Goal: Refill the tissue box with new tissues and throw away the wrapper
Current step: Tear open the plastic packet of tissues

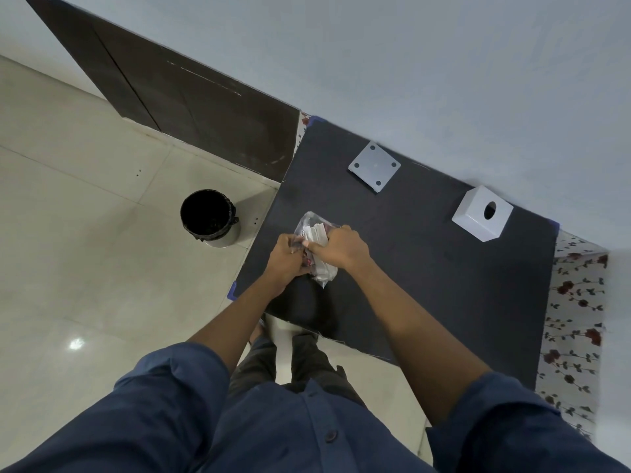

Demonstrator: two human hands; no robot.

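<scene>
A: Item one: pack (316,245), clear wrapper with white tissues inside. Held above the near-left part of the worktop (426,268), between both hands.

B: Left hand (285,257): fingers curled shut on the wrapper's left edge. Right hand (338,249): fingers closed over the tissues and the wrapper's right side. Probably pulling the film open or drawing the stack out; cannot tell which.

A: Item two: box (482,213), white, round hole on top, well apart from the fingers, beyond and to the right. Item three: base plate (374,165), white, four dots, lying separately, beyond the fingers.

B: Item four: bin (210,216), black-lined, on the floor, left of the fingers and off the worktop.

A: Risks noted. Film tearing suddenly, tissues spilling or dropping off the near edge. Tight squeeze creasing the stack, then a poor fit in the box. Wrapper scraps falling short of the bin.
</scene>
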